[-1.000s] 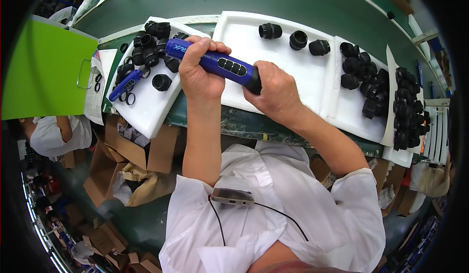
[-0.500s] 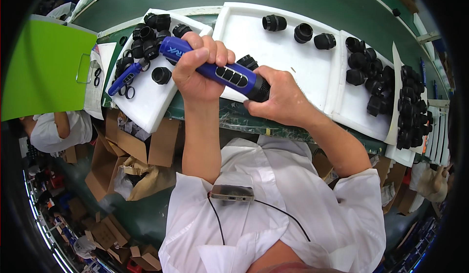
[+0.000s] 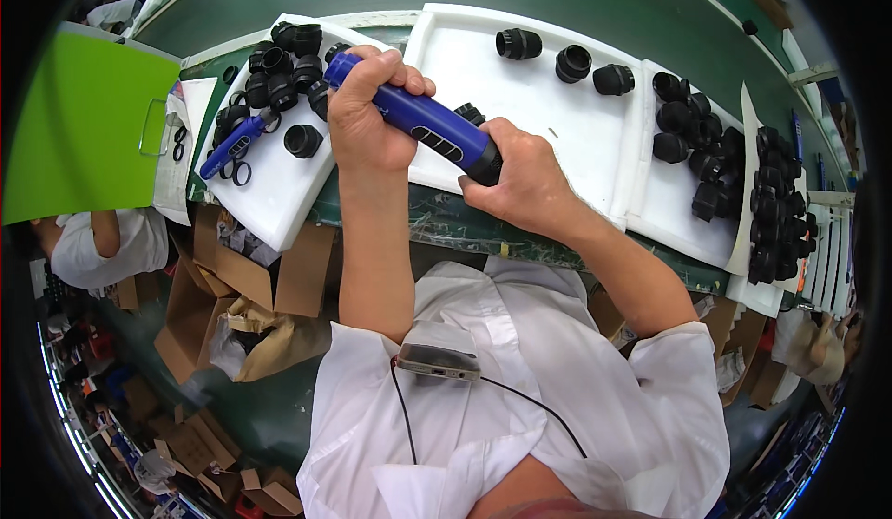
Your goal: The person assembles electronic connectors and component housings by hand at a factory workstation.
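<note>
Gripping blue tube tightly in left hand, clasping black collar at its near right end with right hand; slotted panel just rolled nearward, suggesting twisting.

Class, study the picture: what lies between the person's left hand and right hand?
In the head view, a blue tube bridges the gap, slanting from the left hand down to the right hand.

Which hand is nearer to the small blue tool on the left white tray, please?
Left: the left hand is right of the small blue tool; the right hand is farther right.
</note>
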A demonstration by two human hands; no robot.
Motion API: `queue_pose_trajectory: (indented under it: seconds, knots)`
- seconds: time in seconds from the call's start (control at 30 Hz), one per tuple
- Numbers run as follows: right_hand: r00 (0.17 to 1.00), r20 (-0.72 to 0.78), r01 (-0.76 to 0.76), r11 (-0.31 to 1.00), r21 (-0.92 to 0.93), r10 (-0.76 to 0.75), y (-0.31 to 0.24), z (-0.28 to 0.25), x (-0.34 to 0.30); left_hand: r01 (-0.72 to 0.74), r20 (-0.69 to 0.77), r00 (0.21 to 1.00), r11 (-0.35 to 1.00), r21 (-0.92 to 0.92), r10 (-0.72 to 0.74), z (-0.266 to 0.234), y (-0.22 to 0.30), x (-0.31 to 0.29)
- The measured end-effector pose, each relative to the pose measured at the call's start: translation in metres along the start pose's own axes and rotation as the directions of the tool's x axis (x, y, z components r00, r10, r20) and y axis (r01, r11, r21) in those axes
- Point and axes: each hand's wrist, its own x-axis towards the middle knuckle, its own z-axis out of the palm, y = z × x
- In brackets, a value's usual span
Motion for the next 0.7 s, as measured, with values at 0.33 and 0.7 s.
queue_pose_trajectory:
  seconds: [0.33, 0.7]
  knots:
    - [0.957, 0.291, -0.085, 0.963, 0.256, 0.006, 0.004, -0.013, 0.001, 0.084, 0.419, 0.908, 0.976, -0.202, 0.009, -0.020, 0.001, 0.004]
    - [0.987, 0.143, -0.085, 0.993, 0.076, 0.074, 0.011, -0.007, 0.002, 0.056, 0.066, 0.997, 0.992, -0.116, -0.048, -0.012, -0.015, -0.002]
